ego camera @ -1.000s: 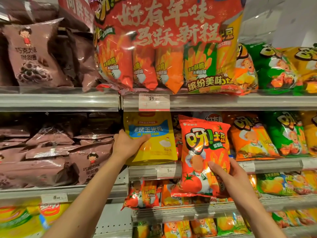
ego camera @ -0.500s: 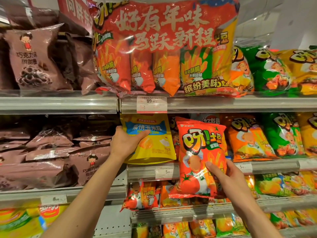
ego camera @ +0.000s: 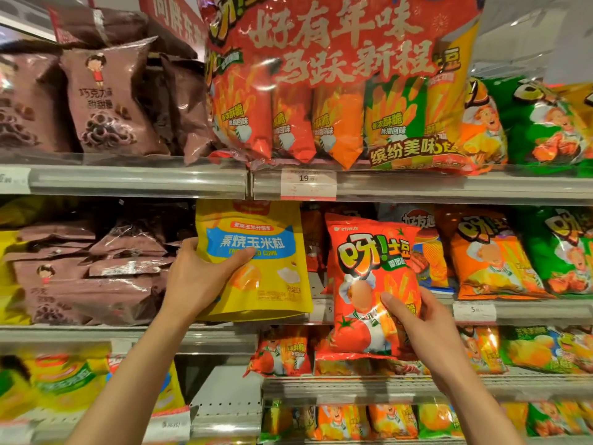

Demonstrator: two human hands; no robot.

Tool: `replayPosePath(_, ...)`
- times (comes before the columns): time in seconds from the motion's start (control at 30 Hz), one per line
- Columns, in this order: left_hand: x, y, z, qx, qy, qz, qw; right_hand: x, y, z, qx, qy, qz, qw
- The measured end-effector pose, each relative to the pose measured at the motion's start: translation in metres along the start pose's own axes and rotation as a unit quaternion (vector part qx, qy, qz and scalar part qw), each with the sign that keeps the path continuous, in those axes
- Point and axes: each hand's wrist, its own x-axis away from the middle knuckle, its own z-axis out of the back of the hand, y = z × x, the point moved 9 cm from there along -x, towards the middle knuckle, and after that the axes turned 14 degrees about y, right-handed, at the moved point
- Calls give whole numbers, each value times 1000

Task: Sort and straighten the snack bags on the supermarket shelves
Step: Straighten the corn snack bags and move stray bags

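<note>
My left hand [ego camera: 195, 281] grips a yellow corn snack bag [ego camera: 272, 284] with a blue label by its left edge, thumb across the front. The bag stands at the left end of the middle right shelf. My right hand [ego camera: 414, 316] holds a red tomato potato-stick bag [ego camera: 365, 268] by its lower right side, upright in front of the same shelf. Its bottom hangs below the shelf edge.
An orange bag [ego camera: 491, 255] and a green bag [ego camera: 564, 252] stand to the right on the middle shelf [ego camera: 529, 311]. Brown chocolate snack bags [ego camera: 106, 101] fill the left shelves. A big red multipack [ego camera: 337, 75] sits on the top shelf above a price tag [ego camera: 308, 184].
Both hands keep their bags. The yellow bag and the red bag have shifted slightly, and the view has moved closer to the shelf.
</note>
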Motion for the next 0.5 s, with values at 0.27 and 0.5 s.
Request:
replayPosePath(0.27, 4, -16, 57, -1, 22, 20, 1000, -5, -20, -58, 31, 21, 60, 998)
replayPosePath(0.5, -5, -22, 83, -1, 22, 14, 1000, -25, -38, -111, 50, 74, 91, 992)
